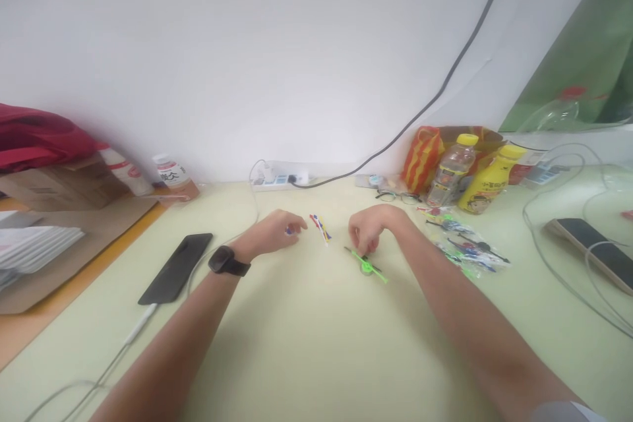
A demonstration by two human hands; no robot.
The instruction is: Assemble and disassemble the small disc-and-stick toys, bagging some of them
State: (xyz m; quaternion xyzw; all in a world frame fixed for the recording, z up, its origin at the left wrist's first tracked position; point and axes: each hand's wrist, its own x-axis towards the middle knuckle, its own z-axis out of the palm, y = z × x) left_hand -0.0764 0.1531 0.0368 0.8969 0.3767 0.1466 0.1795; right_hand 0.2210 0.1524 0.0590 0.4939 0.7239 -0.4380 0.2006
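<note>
My left hand (277, 232) is held just above the table with its fingers curled, and a small blue piece (289, 231) shows between them. Right of those fingertips lies a narrow bundle of red, white, blue and yellow plastic pieces (321, 228). My right hand (370, 227) points down with its fingertips pinched together at the upper edge of a bright green plastic toy (366, 267). This toy lies on the table and has thin arms, a round middle and a dark part beside the fingers. The exact grip is partly hidden behind the fingers.
Bagged plastic parts (469, 247) lie right of my right hand. Behind them stand a clear bottle (451, 171), a yellow bottle (489, 181) and eyeglasses (398, 197). A black phone (175, 268) with a cable lies left. A power strip (279, 179) sits by the wall.
</note>
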